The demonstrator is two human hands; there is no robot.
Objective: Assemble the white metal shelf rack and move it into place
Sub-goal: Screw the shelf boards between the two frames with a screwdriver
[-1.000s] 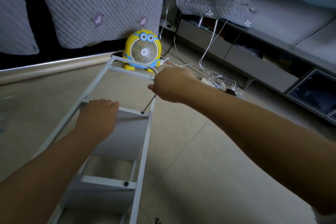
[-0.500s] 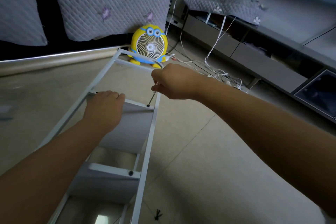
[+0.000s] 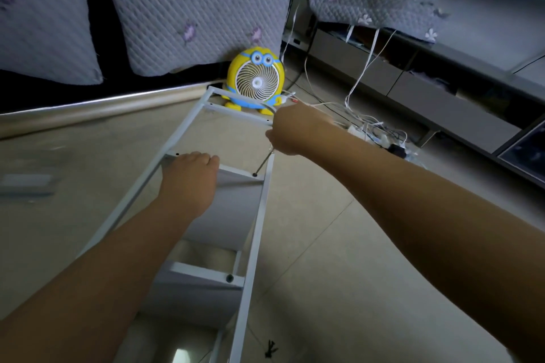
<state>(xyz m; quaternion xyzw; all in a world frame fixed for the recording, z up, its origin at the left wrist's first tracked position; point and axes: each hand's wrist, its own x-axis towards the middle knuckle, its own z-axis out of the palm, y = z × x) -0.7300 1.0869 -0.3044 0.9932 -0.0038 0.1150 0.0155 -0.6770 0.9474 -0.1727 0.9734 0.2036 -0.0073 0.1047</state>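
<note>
White metal rack (image 3: 259,233), yellow and blue fan (image 3: 256,79), grey quilted cushions (image 3: 191,9) with purple flowers

screwdriver (image 3: 263,163) handle hidden, rack (image 3: 259,227) btm cropped

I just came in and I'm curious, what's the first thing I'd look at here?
Probably the bright yellow cartoon fan, standing on the floor at the far end of the white rack. Next, the right hand holds a screwdriver with its tip at a screw on the rack's right rail, while the left hand grips the shelf edge.
</note>
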